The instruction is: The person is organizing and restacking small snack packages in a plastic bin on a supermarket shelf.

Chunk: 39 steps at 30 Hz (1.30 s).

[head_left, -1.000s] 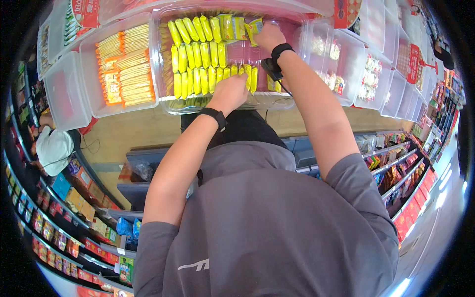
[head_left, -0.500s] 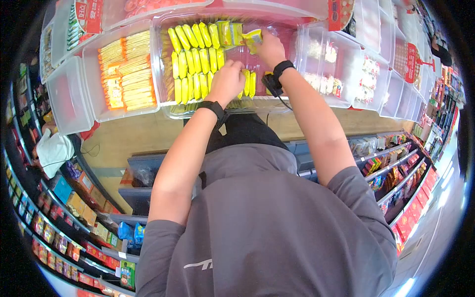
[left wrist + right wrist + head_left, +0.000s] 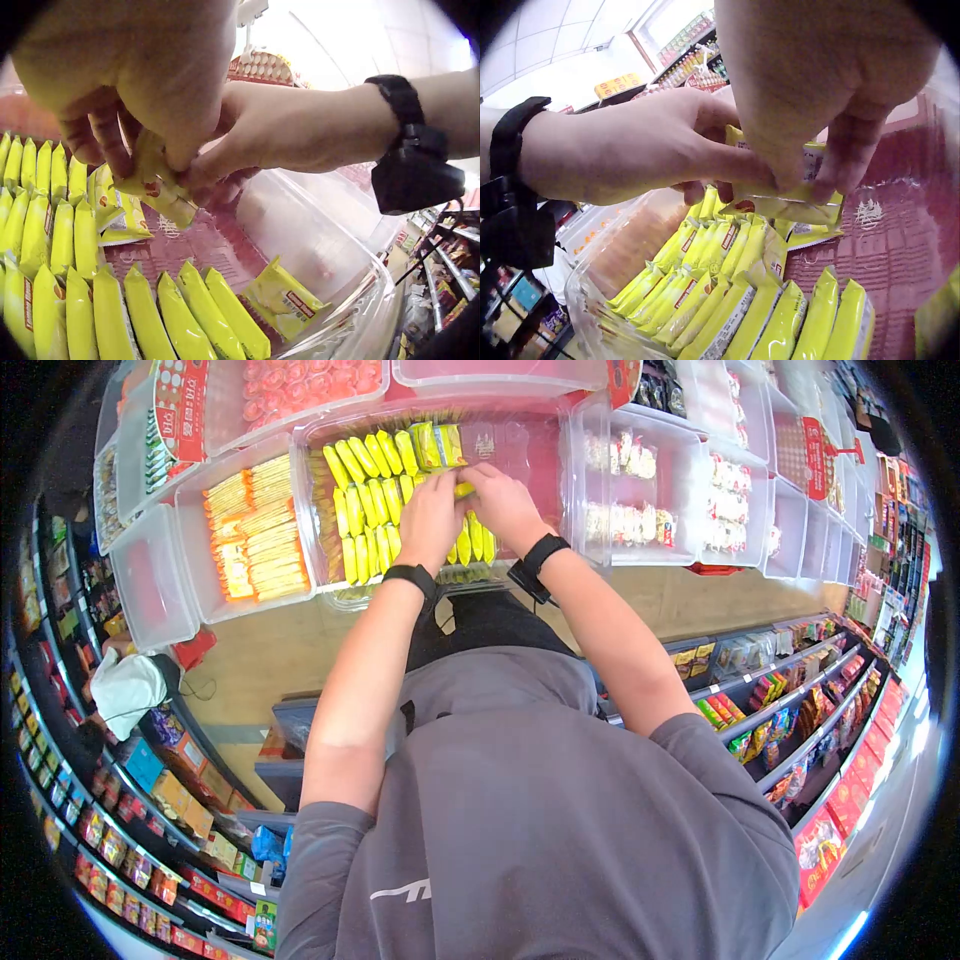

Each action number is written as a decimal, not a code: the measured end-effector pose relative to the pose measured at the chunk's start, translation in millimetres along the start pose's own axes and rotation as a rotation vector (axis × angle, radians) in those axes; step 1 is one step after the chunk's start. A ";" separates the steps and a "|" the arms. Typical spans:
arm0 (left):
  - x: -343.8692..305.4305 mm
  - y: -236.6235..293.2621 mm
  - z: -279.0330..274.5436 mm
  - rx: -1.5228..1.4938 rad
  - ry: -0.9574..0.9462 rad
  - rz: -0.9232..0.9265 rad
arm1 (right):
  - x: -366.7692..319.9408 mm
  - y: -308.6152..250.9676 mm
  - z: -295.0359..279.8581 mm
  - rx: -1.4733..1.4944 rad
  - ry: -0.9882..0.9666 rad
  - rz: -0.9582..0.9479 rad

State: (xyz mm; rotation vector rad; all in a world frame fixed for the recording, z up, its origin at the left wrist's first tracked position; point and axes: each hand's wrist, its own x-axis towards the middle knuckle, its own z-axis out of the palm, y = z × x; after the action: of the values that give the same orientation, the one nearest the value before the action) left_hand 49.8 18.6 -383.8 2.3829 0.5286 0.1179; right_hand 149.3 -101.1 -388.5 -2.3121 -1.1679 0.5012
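Both hands meet over a clear plastic bin (image 3: 520, 450) of yellow snack packets (image 3: 365, 490) laid in rows. My left hand (image 3: 430, 520) and right hand (image 3: 505, 510) together pinch one yellow packet (image 3: 464, 490) just above the bin's bare middle. In the left wrist view the left hand (image 3: 142, 97) holds the packet (image 3: 161, 191) at one end, with the right hand's fingertips (image 3: 202, 172) on the other. In the right wrist view the right hand (image 3: 832, 112) and left hand (image 3: 667, 150) grip the same packet (image 3: 795, 199) over the rows (image 3: 727, 300).
A bin of orange packets (image 3: 250, 525) stands to the left, with an empty clear bin (image 3: 150, 580) beyond it. To the right are bins of pale snacks (image 3: 630, 490). A loose yellow packet (image 3: 285, 300) lies in the bin's near corner. Stocked shelves (image 3: 790, 700) run along both sides.
My right hand brought a yellow packet from the bin's far right corner back to the middle. My left hand rose from the front row to meet it, and both now hold the packet.
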 end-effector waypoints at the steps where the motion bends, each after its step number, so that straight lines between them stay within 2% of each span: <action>1: -1.1 1.1 -0.4 -0.009 0.005 -0.014 | -1.4 0.4 -1.1 0.035 0.033 -0.040; 2: -4.7 2.2 -0.3 -0.020 0.009 -0.030 | -3.6 1.1 -2.0 0.069 0.061 -0.079; 5: -16.0 1.4 0.8 -0.022 -0.007 -0.076 | -14.9 -5.3 -4.5 0.166 0.151 -0.038; 8: -24.5 0.4 3.9 -0.062 -0.022 -0.103 | -25.2 10.3 10.7 0.046 0.373 -0.001; 11: -40.3 3.5 8.8 -0.150 -0.036 -0.142 | -37.3 17.6 25.3 0.115 0.266 0.318; 14: -51.0 4.8 20.4 -0.252 -0.040 -0.104 | -42.1 -4.1 -0.4 0.431 -0.021 0.581; 15: -55.4 4.9 25.0 -0.273 -0.021 -0.065 | -44.8 -6.6 -2.0 0.340 0.012 0.485; 17: -62.4 12.6 23.7 -0.293 -0.004 -0.012 | -50.9 -0.7 3.5 0.313 0.064 0.432; 21: -66.8 21.4 22.3 -0.181 -0.110 -0.039 | -58.1 32.5 26.5 0.287 0.195 0.287; 25: -62.7 26.4 29.1 -0.135 -0.187 -0.061 | -60.8 22.3 9.0 0.314 0.162 0.482; 33: -50.3 37.5 54.3 0.001 -0.272 -0.185 | -51.6 49.2 21.0 0.279 -0.062 0.551; 36: -50.0 47.5 63.4 0.072 -0.317 -0.247 | -56.7 65.2 50.3 0.200 -0.006 0.473; 37: -48.6 48.3 68.0 0.103 -0.331 -0.257 | -54.9 56.3 41.2 0.182 -0.117 0.520; 39: -49.9 47.1 78.5 0.161 -0.363 -0.277 | -57.8 59.4 62.7 0.219 -0.137 0.554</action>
State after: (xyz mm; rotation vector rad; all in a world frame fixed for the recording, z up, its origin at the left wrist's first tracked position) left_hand 37.7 -81.5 -410.4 2.3800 0.7037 -0.4872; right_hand 121.5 -162.1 -467.9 -2.4151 -0.4741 0.9441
